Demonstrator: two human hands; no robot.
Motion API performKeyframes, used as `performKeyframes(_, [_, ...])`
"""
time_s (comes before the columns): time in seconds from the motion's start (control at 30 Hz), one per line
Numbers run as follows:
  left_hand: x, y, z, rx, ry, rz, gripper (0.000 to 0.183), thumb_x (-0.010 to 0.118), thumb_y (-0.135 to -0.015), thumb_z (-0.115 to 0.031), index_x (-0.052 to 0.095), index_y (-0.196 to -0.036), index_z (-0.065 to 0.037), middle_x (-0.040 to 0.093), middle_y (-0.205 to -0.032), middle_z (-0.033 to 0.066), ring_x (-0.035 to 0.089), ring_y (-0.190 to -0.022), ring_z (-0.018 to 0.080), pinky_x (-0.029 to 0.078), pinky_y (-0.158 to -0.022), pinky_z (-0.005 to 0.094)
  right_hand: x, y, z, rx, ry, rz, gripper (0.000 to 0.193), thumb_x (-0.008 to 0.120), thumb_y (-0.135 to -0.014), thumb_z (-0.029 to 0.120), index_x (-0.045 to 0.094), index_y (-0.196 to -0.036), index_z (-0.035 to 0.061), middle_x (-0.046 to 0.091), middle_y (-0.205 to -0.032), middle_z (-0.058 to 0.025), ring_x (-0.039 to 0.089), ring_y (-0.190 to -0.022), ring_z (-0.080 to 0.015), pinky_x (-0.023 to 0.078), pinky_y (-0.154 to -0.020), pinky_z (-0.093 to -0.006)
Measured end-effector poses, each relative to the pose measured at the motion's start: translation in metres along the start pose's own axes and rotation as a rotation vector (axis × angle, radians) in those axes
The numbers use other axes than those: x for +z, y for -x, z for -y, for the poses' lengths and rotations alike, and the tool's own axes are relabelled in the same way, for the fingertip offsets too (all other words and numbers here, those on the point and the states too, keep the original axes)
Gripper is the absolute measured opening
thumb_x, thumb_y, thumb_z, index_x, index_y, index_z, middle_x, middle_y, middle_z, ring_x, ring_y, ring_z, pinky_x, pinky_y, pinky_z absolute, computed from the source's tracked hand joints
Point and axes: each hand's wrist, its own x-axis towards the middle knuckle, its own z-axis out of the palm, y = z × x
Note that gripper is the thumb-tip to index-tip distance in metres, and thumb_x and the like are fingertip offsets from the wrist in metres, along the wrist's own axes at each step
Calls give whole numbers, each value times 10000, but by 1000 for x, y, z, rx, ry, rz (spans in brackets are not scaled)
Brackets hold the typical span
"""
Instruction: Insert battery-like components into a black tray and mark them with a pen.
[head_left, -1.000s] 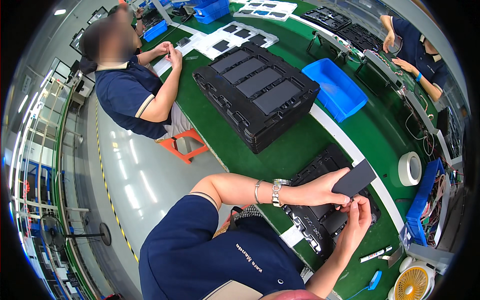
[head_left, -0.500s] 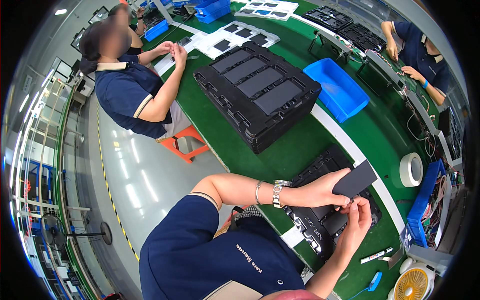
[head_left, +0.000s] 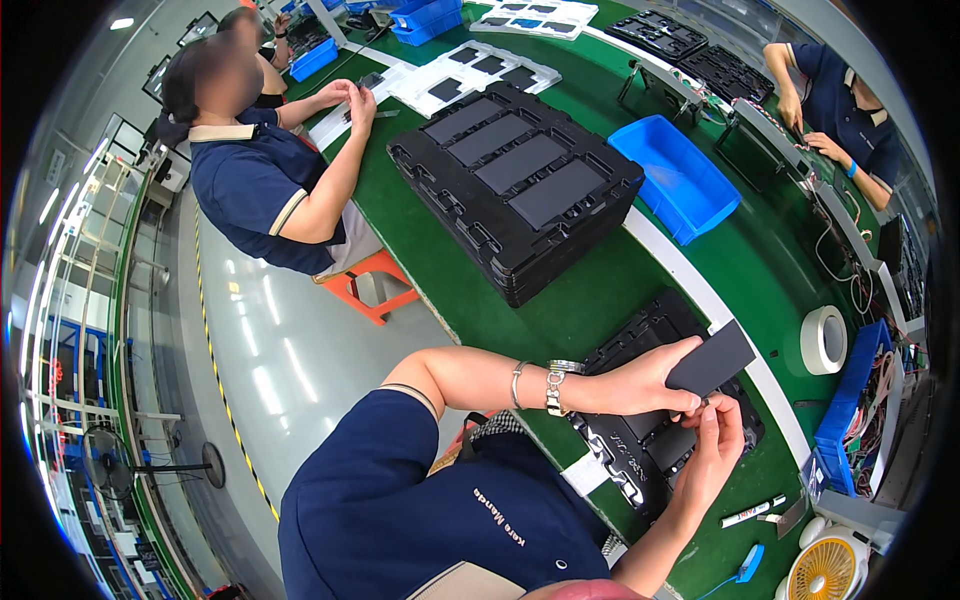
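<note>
A thin dark rectangular panel (head_left: 712,358) is gripped by my left hand (head_left: 640,382), its far end sticking out past the fingers. At the panel's near edge my right hand (head_left: 718,435) is closed in a pinch, its fingertips close to my left thumb. Whatever sits between those right fingertips is too small to make out. Both hands are above a black moulded tray (head_left: 655,322), which my left hand and wrist partly cover. Dark flat pieces lie in the tray's recesses.
A stack of black trays (head_left: 480,225) holding dark panels stands ahead, with a blue bin (head_left: 675,180) to its right. At the right are a tape roll (head_left: 822,340), a marker (head_left: 752,511) and a small fan (head_left: 825,570). Co-workers sit left and far right.
My hands and the panel stay almost still; only the right fingers shift very slightly. At the far right, the co-worker's hand moves a little lower.
</note>
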Motion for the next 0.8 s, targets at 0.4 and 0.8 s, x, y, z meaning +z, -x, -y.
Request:
performKeyframes(0.4, [0,1,-7,-18,-35,-8,317,653,-852,-82,460,-1089,1,612,-872,68,607,-767,107,528,-661,270,1,0,3,6,-16,4,127,605,-937,132,571,-940,11,584,-883,-36,531,-767,-114,433,-748,-252])
performKeyframes(0.8, [-2,0,5,-19,28,6,413,660,-866,-97,451,-1210,-1,612,-924,56,604,-768,96,539,-666,269,2,0,5,0,-16,10,133,612,-933,137,579,-945,9,598,-871,-35,534,-770,-113,430,-750,-252])
